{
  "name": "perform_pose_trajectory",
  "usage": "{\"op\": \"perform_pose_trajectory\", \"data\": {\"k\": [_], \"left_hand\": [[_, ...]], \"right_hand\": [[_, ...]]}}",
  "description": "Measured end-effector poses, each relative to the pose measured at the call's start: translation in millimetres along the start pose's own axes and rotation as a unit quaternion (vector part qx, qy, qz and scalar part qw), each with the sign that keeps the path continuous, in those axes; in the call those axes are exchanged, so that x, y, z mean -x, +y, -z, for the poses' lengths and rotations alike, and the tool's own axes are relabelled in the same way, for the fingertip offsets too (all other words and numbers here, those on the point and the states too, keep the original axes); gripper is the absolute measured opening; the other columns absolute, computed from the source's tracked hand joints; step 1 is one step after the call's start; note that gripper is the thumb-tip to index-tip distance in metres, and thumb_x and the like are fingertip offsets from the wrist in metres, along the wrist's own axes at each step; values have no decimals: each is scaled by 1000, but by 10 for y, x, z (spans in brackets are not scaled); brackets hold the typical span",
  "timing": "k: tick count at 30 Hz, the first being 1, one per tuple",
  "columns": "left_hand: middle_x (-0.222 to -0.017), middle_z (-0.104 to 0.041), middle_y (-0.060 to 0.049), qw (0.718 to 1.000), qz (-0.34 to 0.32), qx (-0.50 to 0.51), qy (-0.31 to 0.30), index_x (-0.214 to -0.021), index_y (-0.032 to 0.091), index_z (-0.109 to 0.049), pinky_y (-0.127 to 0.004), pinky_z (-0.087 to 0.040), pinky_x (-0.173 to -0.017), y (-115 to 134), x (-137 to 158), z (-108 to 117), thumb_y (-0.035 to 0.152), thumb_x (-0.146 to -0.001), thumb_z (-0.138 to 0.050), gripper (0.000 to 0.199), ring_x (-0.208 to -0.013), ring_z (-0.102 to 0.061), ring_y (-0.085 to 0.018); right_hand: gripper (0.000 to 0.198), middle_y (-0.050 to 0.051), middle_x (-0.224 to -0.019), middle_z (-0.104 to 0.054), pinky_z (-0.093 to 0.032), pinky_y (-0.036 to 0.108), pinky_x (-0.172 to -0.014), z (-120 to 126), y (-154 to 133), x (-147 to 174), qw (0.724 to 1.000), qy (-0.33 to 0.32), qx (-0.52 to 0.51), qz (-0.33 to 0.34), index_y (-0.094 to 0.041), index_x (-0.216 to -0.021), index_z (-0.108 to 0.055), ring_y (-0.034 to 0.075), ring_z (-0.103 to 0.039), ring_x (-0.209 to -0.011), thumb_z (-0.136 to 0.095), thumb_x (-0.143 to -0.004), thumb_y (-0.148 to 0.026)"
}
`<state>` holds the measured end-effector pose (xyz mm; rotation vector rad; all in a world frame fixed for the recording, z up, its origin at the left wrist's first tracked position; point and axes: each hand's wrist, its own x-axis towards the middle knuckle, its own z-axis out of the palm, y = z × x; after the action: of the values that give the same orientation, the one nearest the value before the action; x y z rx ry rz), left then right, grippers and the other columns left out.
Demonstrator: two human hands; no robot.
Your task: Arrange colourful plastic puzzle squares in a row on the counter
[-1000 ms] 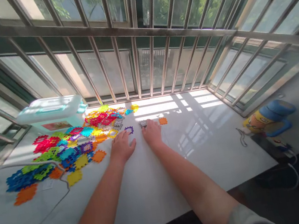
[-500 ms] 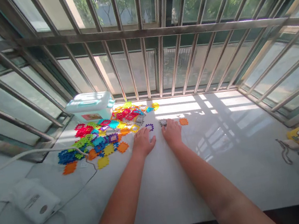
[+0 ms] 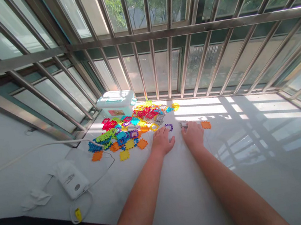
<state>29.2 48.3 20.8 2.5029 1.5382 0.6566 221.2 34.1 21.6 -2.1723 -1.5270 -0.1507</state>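
Purple toothed frame [image 3: 171,127], grey piece [image 3: 183,124] partly hidden

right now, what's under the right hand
Part of a gray piece shows at the right hand; the rest, and anything else beneath the hand, is covered.

Single head-worn view, wide, from above the near side of the white bench [image 3: 180,195], facing forward and down, toward the window bars [image 3: 138,37] beyond, forearms [image 3: 143,195] entering from below, left hand [image 3: 162,142] and right hand [image 3: 193,136] near mid-frame
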Motion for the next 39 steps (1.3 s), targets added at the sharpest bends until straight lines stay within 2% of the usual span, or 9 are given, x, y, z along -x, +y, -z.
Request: {"op": "perform_pose_trajectory", "data": {"k": [17,24,28,33,36,39], "left_hand": [[-156,-60,-11,1000,3,0,1,-141,23,-64,-46,-38,-128,4,14,7,45,-101,-64,46,-146,-52,-29],[-163,-56,-9,999,-10,-7,-31,-151,26,-61,-51,-37,-129,8,2,42,51,-102,-59,55,-149,-50,-30],[-171,-47,-5,999,-10,-8,-46,-159,31,-53,-53,-34,-130,4,-2,40,51,-102,-59,61,-155,-44,-31],[-174,-43,-8,1000,11,-5,0,-162,24,-49,-52,-25,-136,-4,-5,-7,42,-101,-58,64,-161,-37,-29],[-172,-44,-14,997,77,-16,29,-157,22,-53,-62,-20,-135,-5,-50,-43,45,-104,-53,57,-161,-35,-34],[-171,-46,-15,992,123,-25,20,-153,23,-57,-72,-19,-132,-16,-118,-82,46,-106,-49,53,-162,-32,-38]], "right_hand": [[27,17,-119,-68,-41,43,-95,25,0,29,1000,-4,-4,-4,-19,-117,-64,35,-58,-117,-60,-99,-38],[26,18,-117,-68,-42,44,-93,20,-19,21,1000,5,2,-25,-18,-115,-64,36,-59,-117,-60,-98,-38],[30,18,-119,-67,-42,44,-95,29,-7,27,999,13,-11,-29,-18,-118,-64,36,-58,-118,-60,-100,-42],[38,17,-124,-66,-42,43,-96,102,78,62,995,54,-59,-53,-20,-122,-63,34,-56,-120,-49,-107,-51],[35,16,-123,-67,-40,42,-103,153,95,87,995,62,-78,9,-20,-119,-64,32,-56,-120,-45,-109,-47],[32,14,-122,-69,-37,40,-106,184,32,114,992,36,-82,88,-21,-117,-66,30,-56,-121,-46,-109,-44]]}}
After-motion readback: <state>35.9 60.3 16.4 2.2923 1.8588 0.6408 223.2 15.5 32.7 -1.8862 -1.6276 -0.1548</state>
